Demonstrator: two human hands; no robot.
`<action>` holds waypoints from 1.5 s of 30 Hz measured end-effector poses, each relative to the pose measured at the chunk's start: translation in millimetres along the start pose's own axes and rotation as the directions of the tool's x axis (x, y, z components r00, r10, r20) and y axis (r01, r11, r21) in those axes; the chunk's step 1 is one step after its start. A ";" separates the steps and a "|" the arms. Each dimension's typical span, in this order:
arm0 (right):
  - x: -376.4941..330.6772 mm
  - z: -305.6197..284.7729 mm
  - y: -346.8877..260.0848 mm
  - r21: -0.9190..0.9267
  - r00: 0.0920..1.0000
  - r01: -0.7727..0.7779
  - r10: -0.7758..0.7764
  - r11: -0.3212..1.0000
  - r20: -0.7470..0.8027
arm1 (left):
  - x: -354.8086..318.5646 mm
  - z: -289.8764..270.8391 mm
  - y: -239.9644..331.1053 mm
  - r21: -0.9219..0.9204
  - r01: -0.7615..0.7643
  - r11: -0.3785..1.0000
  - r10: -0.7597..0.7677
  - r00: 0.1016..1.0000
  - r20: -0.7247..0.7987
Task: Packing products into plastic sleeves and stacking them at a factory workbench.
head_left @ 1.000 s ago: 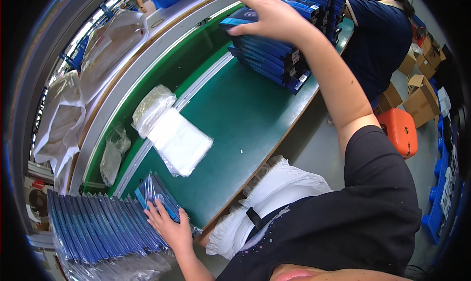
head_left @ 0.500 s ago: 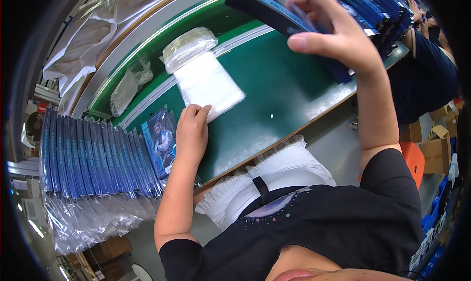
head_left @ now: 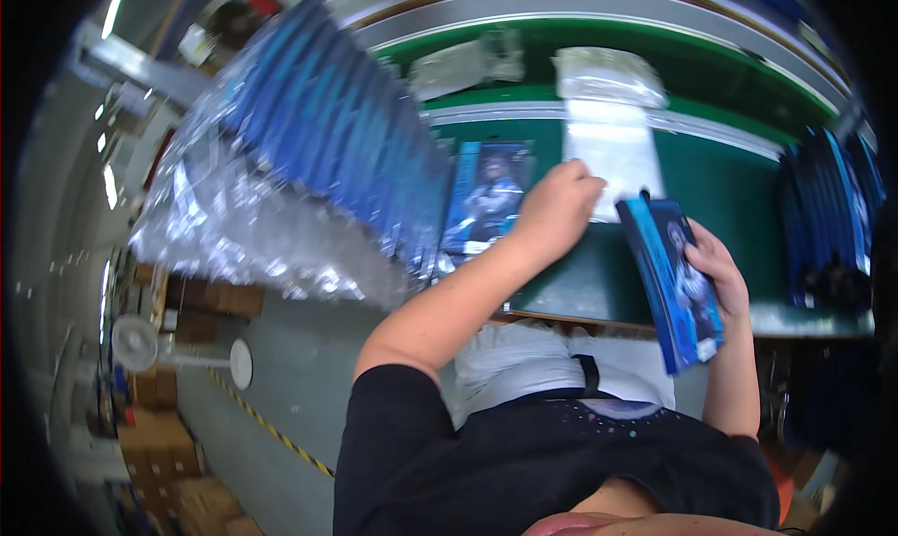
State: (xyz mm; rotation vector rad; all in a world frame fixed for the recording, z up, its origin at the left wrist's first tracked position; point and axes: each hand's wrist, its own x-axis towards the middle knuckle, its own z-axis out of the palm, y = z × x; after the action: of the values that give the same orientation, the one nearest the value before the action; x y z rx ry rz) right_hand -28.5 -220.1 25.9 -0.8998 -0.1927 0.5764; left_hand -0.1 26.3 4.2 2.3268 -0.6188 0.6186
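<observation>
My right hand [head_left: 722, 272] grips a flat blue box [head_left: 675, 288] with a printed figure on its front. The box is tilted and held above the table's near edge, in front of my body. My left hand [head_left: 564, 209] has its fingers pinched at the left edge of a stack of clear plastic bags [head_left: 613, 143] lying on the green table. Just left of that hand lies another blue box [head_left: 486, 195] in a clear bag.
A long row of bagged blue boxes [head_left: 327, 115] stands at the left, loose plastic ends hanging toward me. More blue boxes [head_left: 828, 218] stand at the table's right end. A crumpled clear bag [head_left: 468, 64] lies by the back rail. A white fan [head_left: 136, 341] stands at lower left.
My right hand has brought the blue box from the far right down toward my body. My left hand stays at the bag stack's edge. The whole view has turned.
</observation>
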 end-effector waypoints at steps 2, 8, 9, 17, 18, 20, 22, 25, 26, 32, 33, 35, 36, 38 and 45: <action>9.1 11.3 2.9 0.025 0.997 -0.061 0.060 0.998 0.048 | 7.2 -1.1 5.0 -0.038 0.049 0.998 -0.050 0.998 -0.030; 47.2 26.6 7.6 0.001 0.996 -0.081 0.081 0.997 0.023 | 12.1 -4.9 -13.5 -0.200 0.114 0.973 -0.123 0.992 -0.033; 48.2 27.1 6.3 -0.034 0.997 -0.074 0.075 0.997 0.022 | 11.9 -3.0 -17.7 -0.323 0.240 0.916 -0.250 0.968 0.010; 32.9 12.0 5.2 -0.078 0.997 -0.075 0.074 0.994 -0.014 | 12.2 -14.2 -2.8 -0.411 0.306 0.859 -0.323 0.946 0.029; 33.2 13.4 6.3 -0.037 0.998 -0.053 0.052 0.998 -0.025 | 10.5 -9.4 -8.1 -0.287 0.148 0.946 -0.168 0.985 -0.047; 35.4 18.6 9.1 0.018 0.998 0.005 -0.003 1.000 -0.070 | 11.7 -10.2 -4.3 -0.219 -0.043 0.975 0.025 0.996 -0.084; 36.2 24.6 8.6 0.007 0.997 0.004 -0.003 1.000 -0.072 | 10.6 -9.2 5.4 -0.189 0.103 0.977 -0.115 0.992 -0.056; 36.8 32.1 7.9 -0.009 0.998 -0.008 0.008 1.000 -0.055 | 14.8 -6.3 0.3 -0.169 0.172 0.971 -0.175 0.985 -0.006; 36.8 31.7 7.8 -0.004 0.999 -0.006 0.006 1.000 -0.045 | 15.7 -6.6 1.7 -0.216 0.236 0.947 -0.242 0.970 -0.002; 29.3 29.3 22.6 0.051 0.998 -0.060 0.062 0.997 -0.023 | 24.8 -4.3 -12.6 -0.444 0.242 0.863 -0.247 0.968 0.047; 32.3 31.5 21.8 0.029 0.997 -0.076 0.077 0.997 -0.028 | 26.5 -0.1 -19.5 -0.444 0.209 0.871 -0.210 0.976 0.047; 45.1 31.3 23.3 0.029 0.994 -0.110 0.111 0.993 -0.004 | 22.1 4.3 -38.0 -0.501 0.033 0.865 -0.066 0.997 -0.048; 47.3 35.7 20.5 0.044 0.996 -0.085 0.086 0.995 -0.014 | 19.5 3.1 -41.6 -0.668 0.142 0.731 -0.137 0.989 0.061; 49.9 41.7 16.2 0.074 0.999 -0.033 0.036 0.997 -0.038 | 16.6 -2.0 -43.8 -0.559 0.428 0.710 -0.322 0.903 0.283; 32.3 8.0 10.8 -0.140 0.989 -0.134 0.123 0.981 -0.080 | 19.6 -24.4 -9.3 -0.635 0.693 0.342 -0.582 0.687 0.436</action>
State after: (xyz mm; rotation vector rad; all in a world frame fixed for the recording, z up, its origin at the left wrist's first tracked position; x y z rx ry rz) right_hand -8.9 -191.8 19.8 -1.0782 -0.1134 0.6554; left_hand 14.0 44.0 27.7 1.5428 0.0738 -0.2012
